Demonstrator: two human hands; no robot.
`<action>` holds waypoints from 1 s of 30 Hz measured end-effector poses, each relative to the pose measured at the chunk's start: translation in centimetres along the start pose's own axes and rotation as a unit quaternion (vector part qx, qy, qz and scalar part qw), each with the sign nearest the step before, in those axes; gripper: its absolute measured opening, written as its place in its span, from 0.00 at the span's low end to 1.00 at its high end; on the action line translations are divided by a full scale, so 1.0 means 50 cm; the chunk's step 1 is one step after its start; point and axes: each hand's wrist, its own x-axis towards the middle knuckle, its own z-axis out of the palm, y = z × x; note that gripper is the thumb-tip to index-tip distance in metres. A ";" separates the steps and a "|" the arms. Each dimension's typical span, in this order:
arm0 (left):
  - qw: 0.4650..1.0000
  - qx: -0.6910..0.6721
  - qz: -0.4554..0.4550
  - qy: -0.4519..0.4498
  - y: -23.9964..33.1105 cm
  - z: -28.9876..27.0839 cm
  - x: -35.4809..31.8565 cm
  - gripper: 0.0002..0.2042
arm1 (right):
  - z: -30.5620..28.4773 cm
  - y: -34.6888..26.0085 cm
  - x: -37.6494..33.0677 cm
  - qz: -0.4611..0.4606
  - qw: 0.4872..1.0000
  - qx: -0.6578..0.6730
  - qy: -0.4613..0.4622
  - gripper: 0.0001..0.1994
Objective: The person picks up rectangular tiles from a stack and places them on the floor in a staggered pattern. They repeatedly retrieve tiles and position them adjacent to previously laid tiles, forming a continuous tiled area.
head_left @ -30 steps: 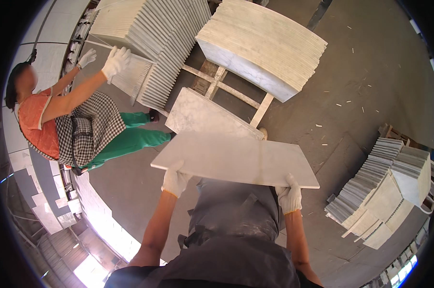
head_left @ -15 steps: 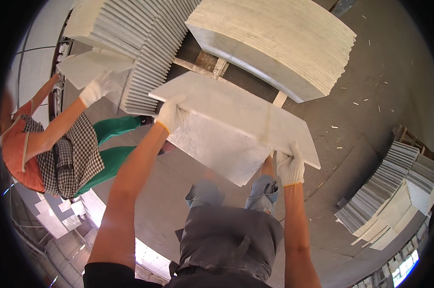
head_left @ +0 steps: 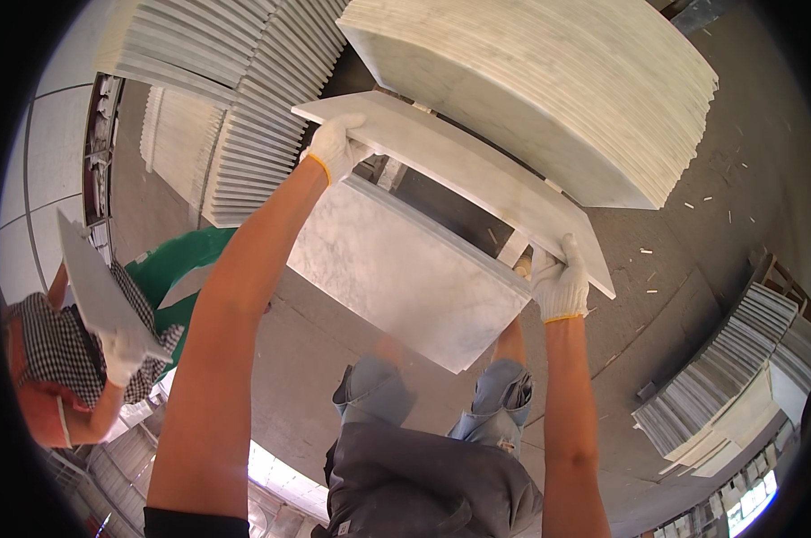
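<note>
A long, pale marble slab (head_left: 464, 175) is held up in front of me, one hand at each end. My left hand (head_left: 334, 148), in a white knit glove, is closed round its left end. Around the right end grips my right hand (head_left: 560, 282), gloved the same way with a yellow cuff edge. Nearer to me, just below the held slab, stands another whitish marble slab (head_left: 405, 269) with its broad veined face toward me; a gap shows between the two. Beyond the held slab is a thick row of upright marble slabs (head_left: 531, 99).
To the left stand ribbed rows of slabs (head_left: 262, 125). A co-worker (head_left: 56, 350) in a checkered apron holds a slab (head_left: 100, 291) at the far left. Another slab stack (head_left: 728, 377) is at the right. White chips lie on the grey floor (head_left: 675, 242).
My hands have carried the slab up and away from me, opening a gap above the nearer slab. At the left, the co-worker has turned from the rows with a slab in hand.
</note>
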 end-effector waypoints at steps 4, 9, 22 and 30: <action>1.000 0.029 0.005 0.002 -0.001 -0.002 0.055 0.15 | 0.034 0.006 0.017 -0.006 1.000 -0.011 0.003 0.09; 0.999 0.018 0.005 0.032 0.009 -0.001 0.108 0.15 | 0.058 0.009 0.031 0.005 1.000 -0.014 0.012 0.10; 0.996 0.090 0.020 -0.001 0.042 0.033 0.123 0.16 | 0.110 0.004 0.045 -0.015 1.000 -0.016 -0.020 0.11; 0.980 0.147 0.031 -0.132 0.091 0.108 0.081 0.31 | 0.168 -0.061 0.081 -0.049 0.983 -0.129 -0.119 0.23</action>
